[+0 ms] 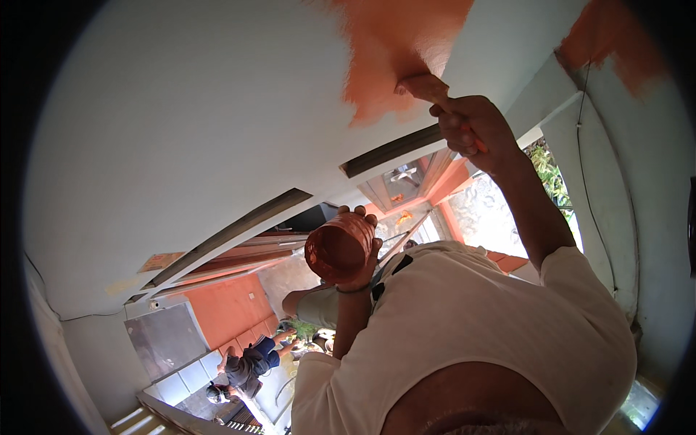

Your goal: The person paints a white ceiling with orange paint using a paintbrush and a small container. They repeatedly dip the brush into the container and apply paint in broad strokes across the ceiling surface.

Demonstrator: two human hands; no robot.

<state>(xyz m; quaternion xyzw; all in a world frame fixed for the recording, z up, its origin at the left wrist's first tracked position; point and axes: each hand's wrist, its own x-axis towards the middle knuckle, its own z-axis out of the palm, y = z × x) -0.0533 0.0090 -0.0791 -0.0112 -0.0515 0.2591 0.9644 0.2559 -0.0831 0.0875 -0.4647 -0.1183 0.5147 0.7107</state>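
My right hand (pixel 478 134) is raised and closed around the handle of a paintbrush (pixel 426 88). The bristles touch the white wall (pixel 203 109) at the lower part of a wet orange paint patch (pixel 395 43). Lower down, my left hand (pixel 371 250) grips a round paint pot (pixel 339 250) from its side and base. Orange-brown paint coats the pot, and its open mouth is tilted into view. How much paint is inside I cannot tell.
A second orange patch (pixel 616 43) covers the upper right, beside a hanging cable (pixel 591 181). Dark recessed slots (pixel 391 151) cut the wall below the brush. Far below, another person (pixel 246 370) is near an orange wall (pixel 225 308). A slatted wooden piece (pixel 141 420) lies lower left.
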